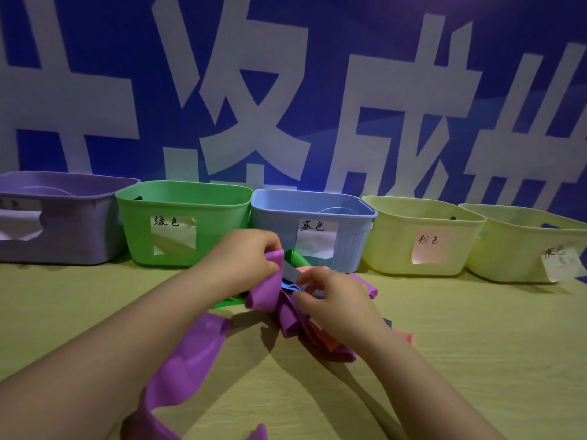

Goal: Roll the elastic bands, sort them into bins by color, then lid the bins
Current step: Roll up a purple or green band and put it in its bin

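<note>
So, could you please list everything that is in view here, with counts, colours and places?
purple bin: one, purple, far left
green bin: one, green, second from left
blue bin: one, light blue, middle
yellow bins: two, pale yellow, right end
paper labels: five, white or pinkish, bin fronts
band pile: count unclear; purple, green, blue, pink, grey; before blue bin
long purple band: one, purple, trailing from pile toward lower left
table: one, yellow-green, under everything
backdrop: one, blue with white characters, behind bins
left hand: one, pinching a purple band atop pile
right hand: one, pinching a grey band in pile
</note>
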`<state>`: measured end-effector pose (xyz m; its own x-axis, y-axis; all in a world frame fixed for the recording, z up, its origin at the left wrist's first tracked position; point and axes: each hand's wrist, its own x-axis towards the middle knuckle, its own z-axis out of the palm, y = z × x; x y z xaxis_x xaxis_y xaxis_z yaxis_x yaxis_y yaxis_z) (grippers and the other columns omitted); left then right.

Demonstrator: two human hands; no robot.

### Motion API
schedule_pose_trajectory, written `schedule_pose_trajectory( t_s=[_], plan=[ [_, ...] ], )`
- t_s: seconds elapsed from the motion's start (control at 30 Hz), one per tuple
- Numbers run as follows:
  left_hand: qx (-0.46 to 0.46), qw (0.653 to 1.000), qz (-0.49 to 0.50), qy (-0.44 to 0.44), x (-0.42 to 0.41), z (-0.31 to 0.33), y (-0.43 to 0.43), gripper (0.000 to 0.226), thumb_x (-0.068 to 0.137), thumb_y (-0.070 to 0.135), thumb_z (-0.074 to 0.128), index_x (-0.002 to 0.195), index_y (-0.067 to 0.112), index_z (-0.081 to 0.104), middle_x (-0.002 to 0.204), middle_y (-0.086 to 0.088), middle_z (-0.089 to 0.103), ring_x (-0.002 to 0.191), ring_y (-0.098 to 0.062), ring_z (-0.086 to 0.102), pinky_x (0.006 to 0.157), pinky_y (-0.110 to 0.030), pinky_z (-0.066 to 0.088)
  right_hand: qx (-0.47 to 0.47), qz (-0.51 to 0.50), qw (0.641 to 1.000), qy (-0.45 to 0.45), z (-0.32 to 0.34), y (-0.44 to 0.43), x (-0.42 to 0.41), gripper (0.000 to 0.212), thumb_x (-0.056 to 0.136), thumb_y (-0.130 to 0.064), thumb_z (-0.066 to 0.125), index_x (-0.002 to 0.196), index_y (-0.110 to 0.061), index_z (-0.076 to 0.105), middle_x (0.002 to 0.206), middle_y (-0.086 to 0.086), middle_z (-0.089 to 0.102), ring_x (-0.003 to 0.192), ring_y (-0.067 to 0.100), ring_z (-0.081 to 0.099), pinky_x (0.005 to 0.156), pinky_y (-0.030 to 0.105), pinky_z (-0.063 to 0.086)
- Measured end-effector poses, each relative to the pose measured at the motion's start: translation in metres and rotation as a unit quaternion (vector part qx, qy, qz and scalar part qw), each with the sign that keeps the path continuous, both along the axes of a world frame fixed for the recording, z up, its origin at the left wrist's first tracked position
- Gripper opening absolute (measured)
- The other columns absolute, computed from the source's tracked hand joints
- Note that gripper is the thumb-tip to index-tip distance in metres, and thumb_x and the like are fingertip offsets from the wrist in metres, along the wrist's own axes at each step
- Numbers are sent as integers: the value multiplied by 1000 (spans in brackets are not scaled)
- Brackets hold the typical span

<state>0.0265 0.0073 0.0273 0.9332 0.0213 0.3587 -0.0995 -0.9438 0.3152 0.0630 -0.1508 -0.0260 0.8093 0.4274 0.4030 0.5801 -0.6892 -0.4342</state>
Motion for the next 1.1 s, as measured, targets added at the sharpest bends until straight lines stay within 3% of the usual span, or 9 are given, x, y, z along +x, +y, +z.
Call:
schedule_pose_trajectory(
  t_s=[0.1,0.17,0.27,0.4,0.53,0.67,0.77,0.9,1.1],
  plan=[
    [-39,998,-38,-35,-6,7,-5,13,81,15,63,82,26,57,71,9,49,59,-7,45,47,-14,30,96,26,994,39,7,1,0,20,86,-37,59,105,-32,63,90,-14,64,93,5,58,84,26,43],
    [-56,995,-62,-46,-8,7,-9,12,80,16,65,82,26,60,71,10,52,61,-5,46,47,-10,32,181,59,978,83,12,3,-1,9,85,-31,61,93,-35,64,87,-14,66,83,-2,58,72,15,42],
    [-88,993,-67,-52,-6,-1,-13,12,79,22,67,80,28,57,75,8,59,73,-11,52,58,-18,36,285,91,944,141,15,8,0,7,83,-25,64,83,-32,67,83,-9,70,79,0,62,71,17,44],
    [-133,988,-58,-56,-6,-15,-11,17,79,23,68,80,30,53,76,6,59,69,-10,49,58,-21,36,292,87,943,133,6,13,2,5,84,-27,66,88,-29,68,85,-5,71,83,8,66,77,29,53],
    [-177,980,-75,-45,-6,-22,-7,18,77,24,69,77,34,54,76,8,60,68,-8,49,59,-23,37,305,86,940,126,2,12,4,5,84,-24,66,85,-28,67,81,-7,71,79,5,65,74,26,53],
    [-269,958,-88,-54,-2,-25,-1,10,86,26,61,77,30,58,57,9,55,49,-3,44,51,-24,36,337,90,929,124,2,12,8,17,81,-15,69,74,-29,65,78,-2,70,77,10,65,74,28,53],
    [-285,952,-83,-76,0,-32,3,18,86,17,62,73,30,60,67,2,63,60,-12,52,61,-32,43,339,98,926,130,0,12,9,23,79,-8,70,75,-30,64,79,-2,69,76,11,64,71,24,52],
    [-316,941,-80,-91,-4,-34,5,28,81,4,63,70,29,61,68,4,64,57,-7,50,53,-27,39,365,134,910,147,3,13,4,25,79,-3,68,79,-27,64,78,-4,67,74,7,62,70,20,50],
    [-314,933,-122,-124,-12,-33,-6,33,78,-3,63,71,30,61,75,-3,67,69,-12,57,71,-31,48,352,160,913,128,5,13,-6,23,82,-6,67,81,-29,63,80,-11,67,76,1,62,72,19,51]
  ],
)
